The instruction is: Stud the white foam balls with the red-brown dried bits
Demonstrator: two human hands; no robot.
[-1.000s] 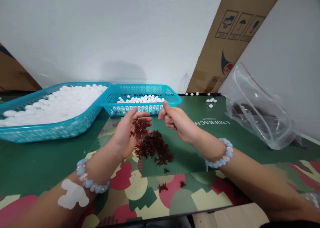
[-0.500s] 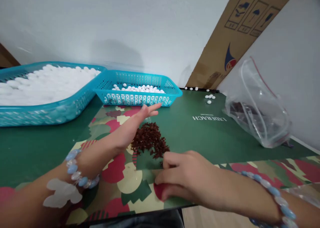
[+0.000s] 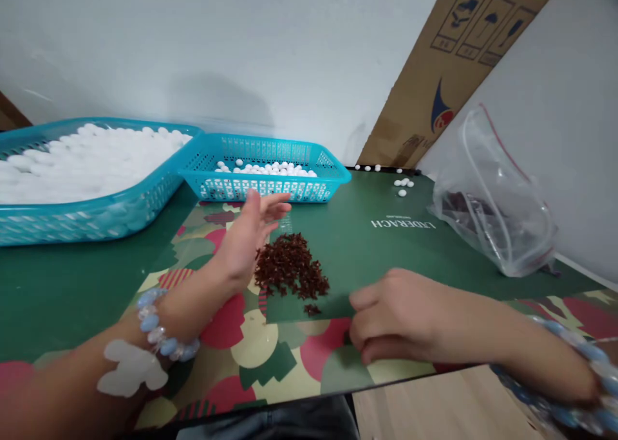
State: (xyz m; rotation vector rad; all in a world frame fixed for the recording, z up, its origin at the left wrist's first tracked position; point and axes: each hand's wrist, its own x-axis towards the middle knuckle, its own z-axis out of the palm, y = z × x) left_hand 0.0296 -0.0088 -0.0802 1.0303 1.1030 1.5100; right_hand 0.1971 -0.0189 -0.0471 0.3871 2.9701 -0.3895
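A loose pile of small dark-brown, spiky pieces [image 3: 290,266] lies on the table, with a little clump apart at its near side. My left hand [image 3: 248,240] is just left of the pile, fingers stretched out, nothing in them. To the right of the pile, near the table's front edge, my right hand [image 3: 400,318] has its fingers curled together. Whatever may be between its fingertips is hidden. Each wrist wears a blue-and-clear bead bracelet.
A small turquoise basket [image 3: 270,189] of white balls stands behind the pile, beside a larger turquoise basket [image 3: 96,218] full of white balls. Several white balls [image 3: 403,184] lie loose. A clear zip bag [image 3: 492,215] with dark contents is at right, by a cardboard panel [image 3: 434,67].
My right hand has moved right, away from the pile, its fingers still curled. My left hand has shifted slightly left and tilted upright. The little clump now shows uncovered.
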